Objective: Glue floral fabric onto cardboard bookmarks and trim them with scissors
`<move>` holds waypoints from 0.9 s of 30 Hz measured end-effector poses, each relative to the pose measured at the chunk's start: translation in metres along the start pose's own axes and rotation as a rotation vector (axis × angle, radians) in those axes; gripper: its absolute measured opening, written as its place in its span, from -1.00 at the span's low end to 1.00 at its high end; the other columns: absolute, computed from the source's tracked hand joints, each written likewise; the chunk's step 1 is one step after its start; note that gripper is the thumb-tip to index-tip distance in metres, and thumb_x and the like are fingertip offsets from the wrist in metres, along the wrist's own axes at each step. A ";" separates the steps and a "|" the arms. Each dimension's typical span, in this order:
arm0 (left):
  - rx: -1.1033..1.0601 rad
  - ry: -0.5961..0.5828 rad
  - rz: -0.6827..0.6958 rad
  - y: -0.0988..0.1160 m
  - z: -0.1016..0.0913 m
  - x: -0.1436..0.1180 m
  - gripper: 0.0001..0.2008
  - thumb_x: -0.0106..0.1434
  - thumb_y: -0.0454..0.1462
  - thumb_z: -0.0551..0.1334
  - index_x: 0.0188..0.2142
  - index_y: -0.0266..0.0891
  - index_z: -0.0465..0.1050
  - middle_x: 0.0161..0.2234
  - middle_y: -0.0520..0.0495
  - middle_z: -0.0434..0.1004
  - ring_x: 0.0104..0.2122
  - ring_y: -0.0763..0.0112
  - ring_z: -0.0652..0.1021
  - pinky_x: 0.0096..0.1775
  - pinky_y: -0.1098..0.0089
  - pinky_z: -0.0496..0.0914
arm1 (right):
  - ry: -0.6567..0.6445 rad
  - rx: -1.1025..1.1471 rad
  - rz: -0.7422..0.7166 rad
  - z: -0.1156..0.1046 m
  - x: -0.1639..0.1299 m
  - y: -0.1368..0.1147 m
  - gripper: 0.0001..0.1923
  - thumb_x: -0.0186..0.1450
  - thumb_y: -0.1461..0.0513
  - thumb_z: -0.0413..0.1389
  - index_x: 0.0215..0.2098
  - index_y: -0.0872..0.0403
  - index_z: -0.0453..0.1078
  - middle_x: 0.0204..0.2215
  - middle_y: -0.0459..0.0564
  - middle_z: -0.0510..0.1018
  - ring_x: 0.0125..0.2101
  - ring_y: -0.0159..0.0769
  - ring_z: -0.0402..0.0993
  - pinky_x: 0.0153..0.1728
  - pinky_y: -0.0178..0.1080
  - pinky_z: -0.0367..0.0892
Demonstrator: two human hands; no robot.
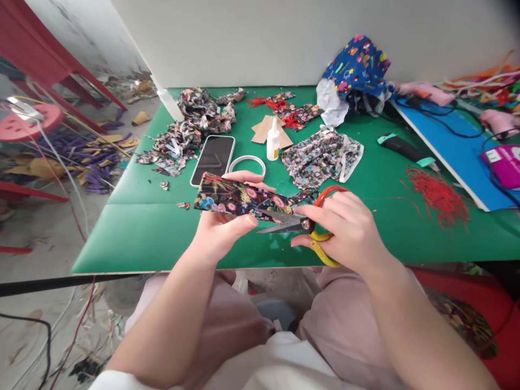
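My left hand [221,230] grips a strip of dark floral fabric [231,197] held flat above the green table [134,233]. My right hand [345,230] holds scissors [290,223] with orange and yellow handles. Their blades are parted around the strip's right end. Both hands hover over the table's near edge, above my lap.
A phone [213,160], a white ring [247,161] and a glue bottle [273,141] lie just behind the hands. Fabric scraps [190,130] pile at the back left, floral pieces [320,157] in the middle, red threads [436,195] and a blue board [455,146] at right.
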State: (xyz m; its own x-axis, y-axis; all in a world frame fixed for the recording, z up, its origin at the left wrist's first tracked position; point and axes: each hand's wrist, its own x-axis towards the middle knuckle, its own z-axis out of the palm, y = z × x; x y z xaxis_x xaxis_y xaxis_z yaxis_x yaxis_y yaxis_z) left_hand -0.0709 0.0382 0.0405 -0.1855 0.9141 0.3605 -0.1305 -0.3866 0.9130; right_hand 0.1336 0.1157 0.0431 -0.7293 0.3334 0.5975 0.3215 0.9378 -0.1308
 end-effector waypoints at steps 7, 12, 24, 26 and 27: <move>0.004 0.033 -0.036 0.000 0.001 -0.001 -0.53 0.02 -0.09 0.36 -0.09 -0.17 0.37 -0.19 -0.12 0.53 -0.17 0.15 0.56 -0.18 0.22 0.49 | -0.029 0.032 0.022 -0.001 0.001 -0.002 -0.59 0.16 -0.05 0.14 -0.22 0.09 0.46 -0.59 -0.10 0.31 -0.46 -0.32 0.25 -0.36 -0.25 0.13; 0.002 0.020 -0.048 0.000 0.000 -0.002 -0.53 0.00 -0.18 0.38 -0.09 -0.18 0.37 -0.18 -0.11 0.52 -0.18 0.19 0.56 -0.14 0.22 0.48 | -0.036 0.068 0.028 -0.002 0.002 -0.003 -0.56 0.13 -0.05 0.16 -0.24 0.13 0.46 -0.60 -0.10 0.31 -0.48 -0.33 0.23 -0.37 -0.25 0.14; 0.002 -0.010 -0.054 0.000 -0.001 -0.001 -0.52 -0.04 -0.15 0.40 -0.10 -0.16 0.39 -0.16 -0.10 0.52 -0.16 0.19 0.56 -0.13 0.21 0.48 | -0.041 0.088 0.022 -0.002 0.003 -0.005 -0.54 0.12 -0.09 0.15 -0.27 0.12 0.45 -0.60 -0.11 0.30 -0.50 -0.35 0.21 -0.40 -0.27 0.13; -0.012 -0.020 -0.049 0.000 0.000 -0.001 -0.52 -0.03 -0.15 0.40 -0.10 -0.16 0.39 -0.15 -0.11 0.52 -0.16 0.19 0.55 -0.12 0.21 0.47 | -0.035 0.080 0.018 -0.002 0.004 -0.005 -0.54 0.12 -0.09 0.15 -0.28 0.12 0.46 -0.61 -0.11 0.30 -0.50 -0.35 0.21 -0.40 -0.27 0.13; -0.016 -0.019 -0.050 0.000 0.000 -0.001 -0.53 -0.02 -0.15 0.40 -0.11 -0.17 0.39 -0.15 -0.12 0.52 -0.16 0.19 0.56 -0.12 0.21 0.47 | -0.033 0.073 0.019 -0.002 0.004 -0.005 -0.55 0.12 -0.09 0.15 -0.28 0.12 0.46 -0.61 -0.11 0.30 -0.50 -0.34 0.21 -0.40 -0.26 0.13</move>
State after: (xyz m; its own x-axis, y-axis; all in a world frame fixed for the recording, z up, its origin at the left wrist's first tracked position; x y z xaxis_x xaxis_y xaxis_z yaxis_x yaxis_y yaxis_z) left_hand -0.0704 0.0373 0.0404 -0.1597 0.9343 0.3187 -0.1544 -0.3425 0.9267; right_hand 0.1304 0.1117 0.0475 -0.7434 0.3528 0.5682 0.2913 0.9355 -0.1999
